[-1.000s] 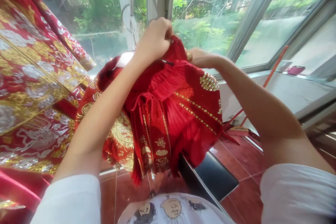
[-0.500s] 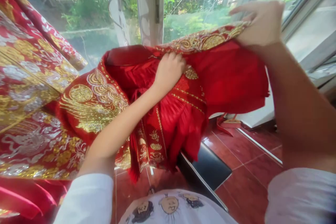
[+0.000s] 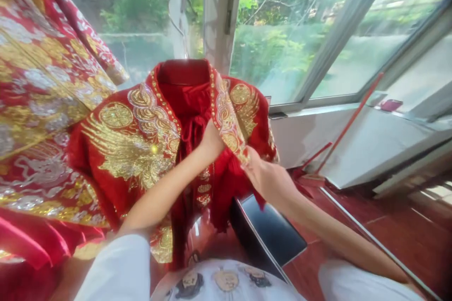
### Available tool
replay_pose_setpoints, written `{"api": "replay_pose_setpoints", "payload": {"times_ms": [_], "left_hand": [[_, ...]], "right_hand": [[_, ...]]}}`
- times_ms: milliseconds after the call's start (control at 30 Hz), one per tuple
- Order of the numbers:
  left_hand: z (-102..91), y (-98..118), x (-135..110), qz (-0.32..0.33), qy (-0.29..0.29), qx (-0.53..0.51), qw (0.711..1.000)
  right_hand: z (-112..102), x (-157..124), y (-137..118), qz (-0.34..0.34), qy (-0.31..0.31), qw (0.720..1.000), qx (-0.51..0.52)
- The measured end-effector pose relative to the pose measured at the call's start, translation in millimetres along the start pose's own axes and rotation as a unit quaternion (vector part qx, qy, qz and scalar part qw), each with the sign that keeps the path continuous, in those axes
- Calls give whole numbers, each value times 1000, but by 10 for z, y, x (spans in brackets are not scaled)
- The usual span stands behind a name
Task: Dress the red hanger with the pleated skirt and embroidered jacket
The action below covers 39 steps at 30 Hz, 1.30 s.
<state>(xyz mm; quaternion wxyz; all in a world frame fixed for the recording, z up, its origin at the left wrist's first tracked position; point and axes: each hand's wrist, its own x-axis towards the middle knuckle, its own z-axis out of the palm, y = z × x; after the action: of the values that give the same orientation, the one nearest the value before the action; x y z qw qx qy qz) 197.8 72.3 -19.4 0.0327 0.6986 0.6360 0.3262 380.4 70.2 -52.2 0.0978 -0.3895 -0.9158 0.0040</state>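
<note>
A red jacket (image 3: 130, 160) with gold and silver embroidery hangs in front of me on a hanger (image 3: 175, 19), whose hook shows above the collar. My right hand (image 3: 270, 178) grips the embroidered front edge of the jacket's right-hand panel, thumb and fingers closed on the cloth. Behind that same panel sits my left hand (image 3: 212, 142), its fingers hidden by the cloth. Between the two front edges a red pleated inner garment with a tied cord (image 3: 193, 127) is visible.
At left hangs another red garment (image 3: 38, 80) with dense gold and silver flowers. A black flat-topped object (image 3: 273, 228) stands below the jacket. Windows (image 3: 282, 47) run behind, and a long red stick (image 3: 349, 122) leans by the low wall at right.
My right hand has come down and inward, bringing the lifted right-hand panel back to the jacket's front. My left hand has lowered slightly and its fingers have gone behind the panel.
</note>
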Motion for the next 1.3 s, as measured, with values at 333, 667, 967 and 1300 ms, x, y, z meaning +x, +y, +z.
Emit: {"api": "replay_pose_setpoints", "payload": {"times_ms": [333,667,967,1300], "left_hand": [[-1862,281,-706,29,153,215,964],[-1969,-101,-234,-95,134,140,977],[-2194,-332,-314,-32,62,130,989],[-2192,-556,-619,-132,-17,184,974]], "right_hand": [[-1123,1107,-4,-202,285,914,206],[-1227,1611,-403,-197,131,900,366],[-1272,1692,-78,-254,72,897,354],[-886,1539,421,-88,-104,857,497]]}}
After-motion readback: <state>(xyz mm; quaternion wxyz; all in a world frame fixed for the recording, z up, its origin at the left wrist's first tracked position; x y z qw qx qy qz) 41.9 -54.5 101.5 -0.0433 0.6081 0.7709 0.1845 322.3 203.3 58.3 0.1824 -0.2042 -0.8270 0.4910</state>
